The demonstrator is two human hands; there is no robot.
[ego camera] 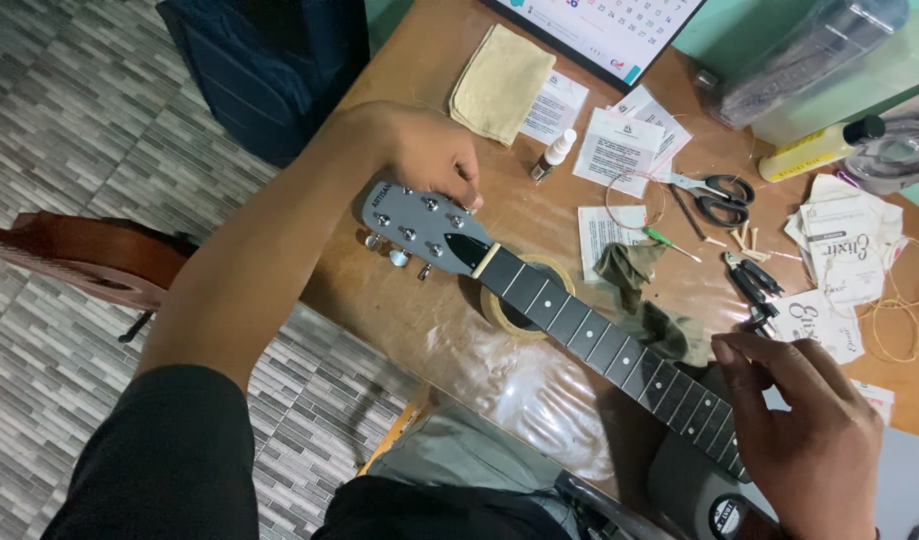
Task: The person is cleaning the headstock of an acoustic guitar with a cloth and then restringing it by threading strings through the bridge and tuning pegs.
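i pinch a tuning peg on the far edge of the grey guitar headstock (419, 225) with my left hand (429, 150), my right hand (809, 430) grasping the neck (609, 345) lying across the desk (379, 300); turn slowly, neck steadied.

My only camera sits on my head and looks steeply down, close over the table (419, 300). The floor (59, 120) fills nine o'clock, the table edge runs toward twelve.

Guitar body (719, 500) beyond frame edge
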